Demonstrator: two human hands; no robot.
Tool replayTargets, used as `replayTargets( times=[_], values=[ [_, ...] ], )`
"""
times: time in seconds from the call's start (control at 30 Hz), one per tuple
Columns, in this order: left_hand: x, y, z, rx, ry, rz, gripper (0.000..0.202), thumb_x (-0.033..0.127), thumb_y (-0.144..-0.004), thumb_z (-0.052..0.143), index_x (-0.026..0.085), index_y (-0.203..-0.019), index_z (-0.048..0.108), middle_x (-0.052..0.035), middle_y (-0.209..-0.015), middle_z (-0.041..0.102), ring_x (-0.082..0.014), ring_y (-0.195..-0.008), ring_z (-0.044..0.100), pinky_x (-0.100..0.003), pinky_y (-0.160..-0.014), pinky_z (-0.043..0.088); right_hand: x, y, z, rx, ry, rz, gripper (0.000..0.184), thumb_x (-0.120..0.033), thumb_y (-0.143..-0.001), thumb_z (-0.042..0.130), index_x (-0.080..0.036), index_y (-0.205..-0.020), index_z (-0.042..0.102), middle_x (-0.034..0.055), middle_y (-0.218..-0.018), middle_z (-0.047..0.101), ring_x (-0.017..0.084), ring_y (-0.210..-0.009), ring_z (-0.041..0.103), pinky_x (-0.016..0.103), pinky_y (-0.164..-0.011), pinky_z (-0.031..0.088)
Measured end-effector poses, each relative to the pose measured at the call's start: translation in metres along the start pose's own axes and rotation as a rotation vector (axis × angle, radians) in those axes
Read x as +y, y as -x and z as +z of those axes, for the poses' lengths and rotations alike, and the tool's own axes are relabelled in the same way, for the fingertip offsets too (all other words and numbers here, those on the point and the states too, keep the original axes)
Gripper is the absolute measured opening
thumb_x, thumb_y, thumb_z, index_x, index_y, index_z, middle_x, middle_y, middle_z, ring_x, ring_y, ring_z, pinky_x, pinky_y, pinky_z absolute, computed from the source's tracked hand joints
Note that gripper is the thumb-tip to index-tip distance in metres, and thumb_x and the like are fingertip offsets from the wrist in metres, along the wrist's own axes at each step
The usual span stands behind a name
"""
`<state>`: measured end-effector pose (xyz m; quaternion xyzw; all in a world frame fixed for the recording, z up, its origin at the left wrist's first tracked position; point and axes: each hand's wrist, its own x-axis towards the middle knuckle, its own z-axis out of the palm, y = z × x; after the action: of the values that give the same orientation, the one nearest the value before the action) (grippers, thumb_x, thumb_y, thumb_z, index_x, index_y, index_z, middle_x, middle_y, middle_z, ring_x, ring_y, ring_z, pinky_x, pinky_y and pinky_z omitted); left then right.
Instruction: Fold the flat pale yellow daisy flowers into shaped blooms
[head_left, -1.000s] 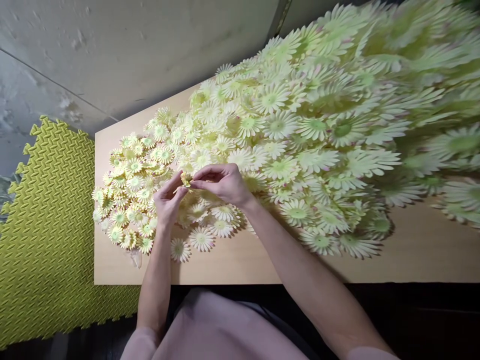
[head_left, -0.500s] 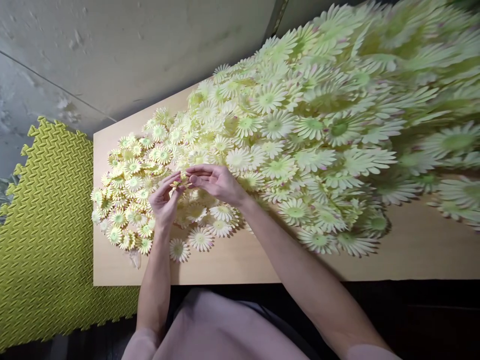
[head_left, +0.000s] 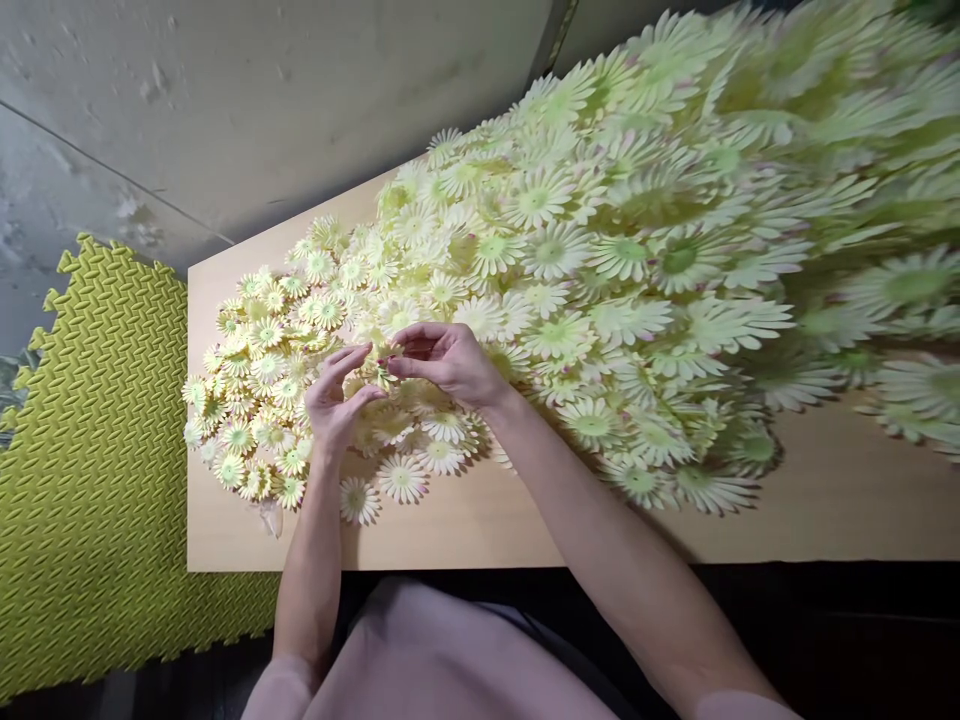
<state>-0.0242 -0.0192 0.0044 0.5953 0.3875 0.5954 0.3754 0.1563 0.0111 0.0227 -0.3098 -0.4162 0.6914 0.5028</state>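
Note:
Between thumb and fingertips, my right hand (head_left: 448, 365) pinches a small artificial flower (head_left: 384, 375), pale yellow-green with a touch of dark pink. My left hand (head_left: 337, 395) is just left of it, thumb and fingers apart around the flower's left side, and appears to hold nothing. Both hands are above a heap of small artificial daisies (head_left: 266, 365) with cream petals and green centres. Two loose daisy heads (head_left: 403, 478) lie near the front of the heap, between my forearms.
Larger pale daisies (head_left: 555, 250) are piled along the right and back of the wooden table (head_left: 450, 530). A scrap of clear plastic (head_left: 270, 517) lies near the front left. Yellow-green foam matting (head_left: 105, 450) stands beside the left edge, and a grey wall (head_left: 300, 100) is behind.
My left thumb and fingers have parted and come off the small flower. My right hand, which was beside it, now pinches it slightly farther right.

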Motion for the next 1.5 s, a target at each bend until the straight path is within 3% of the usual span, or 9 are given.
replayTargets(
  times=[0.13,0.3,0.53,0.67,0.77,0.93,1.13,1.3,1.5],
  values=[
    [0.005,0.000,0.001,-0.033,0.084,-0.114,0.041,0.043,-0.071,0.081,0.034,-0.111,0.074,-0.0051,-0.117,0.074,-0.0221,-0.113,0.068,-0.041,-0.096,0.057,0.001,0.001,0.003,0.022,-0.005,-0.023,0.036,-0.032,-0.051,0.094,-0.019,-0.075,0.072,0.0011,-0.073,0.073,0.018,-0.071,0.071,0.037,-0.072,0.063],
    [0.012,0.000,0.001,-0.089,-0.030,-0.173,0.034,0.042,-0.078,0.075,0.029,-0.110,0.075,-0.0072,-0.125,0.071,-0.0245,-0.122,0.064,-0.044,-0.106,0.050,0.004,0.001,0.001,-0.060,0.059,0.012,0.045,-0.029,-0.050,0.095,-0.018,-0.087,0.071,0.0033,-0.080,0.075,0.019,-0.076,0.073,0.038,-0.077,0.063],
    [0.007,-0.002,0.003,-0.049,-0.040,-0.048,0.028,0.032,-0.074,0.081,0.032,-0.102,0.077,-0.0053,-0.114,0.076,-0.0226,-0.116,0.066,-0.049,-0.105,0.050,0.001,0.002,-0.001,-0.173,0.058,0.107,0.051,-0.034,-0.060,0.091,-0.020,-0.099,0.061,0.0048,-0.095,0.070,0.018,-0.086,0.071,0.032,-0.079,0.060],
    [0.001,-0.002,0.001,-0.097,-0.118,-0.001,0.035,0.031,-0.071,0.083,0.033,-0.106,0.076,-0.0057,-0.122,0.072,-0.0238,-0.121,0.062,-0.052,-0.107,0.047,0.002,0.002,-0.001,-0.175,0.037,0.103,0.051,-0.034,-0.059,0.091,-0.020,-0.098,0.061,0.0036,-0.093,0.068,0.016,-0.081,0.069,0.031,-0.076,0.060],
    [-0.001,-0.001,-0.002,-0.120,-0.074,0.004,0.039,0.031,-0.075,0.080,0.035,-0.113,0.073,-0.0045,-0.131,0.068,-0.0249,-0.127,0.059,-0.053,-0.108,0.047,0.001,0.000,-0.002,-0.113,-0.003,0.085,0.050,-0.032,-0.054,0.093,-0.018,-0.092,0.064,0.0015,-0.085,0.067,0.014,-0.076,0.066,0.029,-0.073,0.060],
    [0.004,0.000,-0.002,-0.120,0.005,-0.047,0.031,0.038,-0.085,0.069,0.035,-0.116,0.071,-0.0037,-0.132,0.067,-0.0231,-0.126,0.061,-0.045,-0.100,0.055,-0.001,0.000,-0.002,-0.016,-0.107,0.035,0.049,-0.029,-0.048,0.096,-0.019,-0.083,0.064,-0.0019,-0.076,0.066,0.011,-0.067,0.064,0.028,-0.069,0.060],
    [0.009,-0.001,0.002,-0.145,-0.021,-0.054,0.028,0.034,-0.086,0.069,0.034,-0.114,0.073,-0.0043,-0.131,0.068,-0.0238,-0.126,0.061,-0.048,-0.108,0.049,0.003,0.000,0.000,-0.044,-0.067,0.002,0.045,-0.024,-0.048,0.096,-0.018,-0.082,0.067,-0.0025,-0.076,0.065,0.011,-0.069,0.066,0.026,-0.067,0.061],
    [0.012,0.000,0.002,-0.094,-0.035,-0.081,0.028,0.033,-0.083,0.073,0.034,-0.111,0.074,-0.0042,-0.130,0.068,-0.0248,-0.125,0.061,-0.050,-0.107,0.050,0.006,-0.001,-0.001,-0.112,-0.066,0.051,0.036,-0.031,-0.059,0.092,-0.017,-0.079,0.066,-0.0002,-0.080,0.066,0.014,-0.068,0.068,0.030,-0.063,0.063],
    [0.013,0.000,0.003,-0.101,-0.072,-0.103,0.031,0.027,-0.080,0.076,0.034,-0.110,0.074,-0.0045,-0.127,0.069,-0.0241,-0.122,0.062,-0.049,-0.106,0.051,0.005,0.001,0.000,-0.188,-0.031,0.073,0.034,-0.036,-0.062,0.090,-0.016,-0.080,0.068,0.0018,-0.080,0.070,0.014,-0.072,0.069,0.026,-0.068,0.059]
  ],
)
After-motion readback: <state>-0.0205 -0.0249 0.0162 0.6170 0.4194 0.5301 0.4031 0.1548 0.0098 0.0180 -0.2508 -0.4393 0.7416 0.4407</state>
